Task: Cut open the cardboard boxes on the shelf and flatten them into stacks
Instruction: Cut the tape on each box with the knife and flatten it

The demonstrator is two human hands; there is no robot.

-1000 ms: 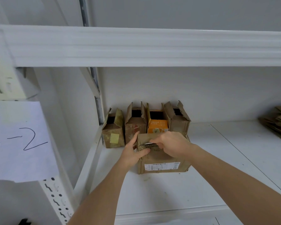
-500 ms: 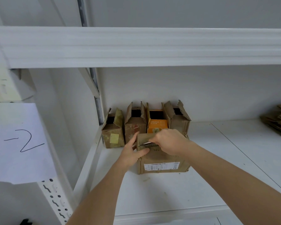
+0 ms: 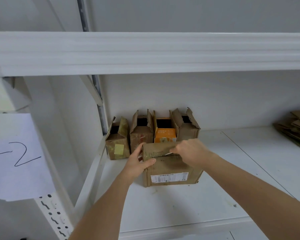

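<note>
Slitting tape: right hand (image 3: 191, 153) grips blade (image 3: 168, 153) | left hand (image 3: 138, 161) clasps box (image 3: 171, 168) corner | keep stroke shallow, thumb clear.

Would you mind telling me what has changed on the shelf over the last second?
The right hand, gripping a thin metal blade, has drawn it rightward along the top seam of the front brown cardboard box with the white label, leaving an open slit behind it. The left hand still holds the box's left corner. The four opened boxes behind and the flattened cardboard stack are unchanged.
</note>
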